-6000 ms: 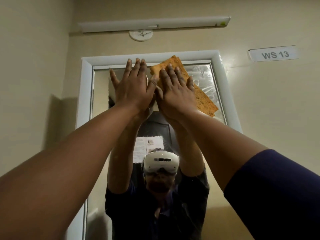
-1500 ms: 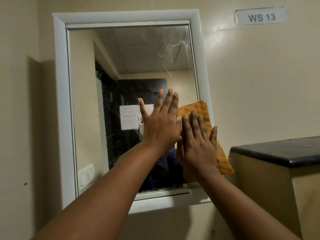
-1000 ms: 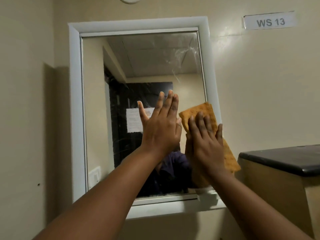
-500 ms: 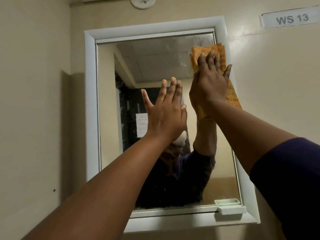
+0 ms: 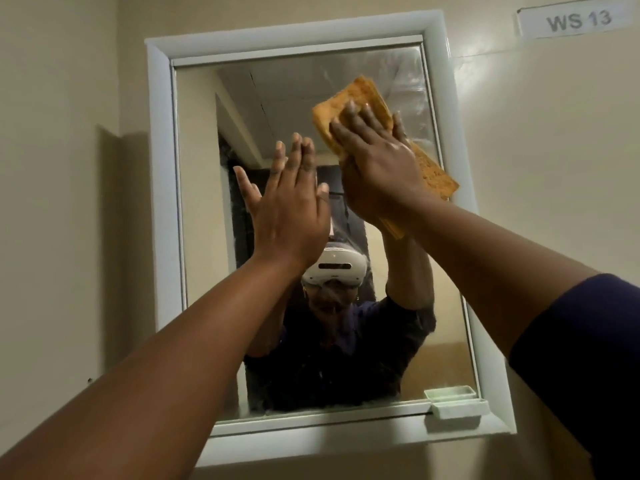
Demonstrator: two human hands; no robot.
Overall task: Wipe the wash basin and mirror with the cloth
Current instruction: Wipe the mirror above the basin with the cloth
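A white-framed mirror (image 5: 201,237) hangs on the cream wall straight ahead. An orange cloth (image 5: 360,95) lies flat against its upper right glass. My right hand (image 5: 377,168) presses on the cloth with straight, spread fingers. My left hand (image 5: 291,206) is raised beside it at mid-mirror, fingers straight, palm toward the glass; whether it touches the glass cannot be told. The wash basin is out of view. Smears show on the glass near the top right corner.
A small white soap tray (image 5: 457,407) sits on the mirror frame's lower right ledge. A label reading WS 13 (image 5: 578,19) is stuck on the wall at upper right. A wall corner runs down the left side.
My right hand has slid the cloth left and slightly down from the mirror's top right corner, tilting it. My left hand stays at mid-mirror. The view has tilted up a little.
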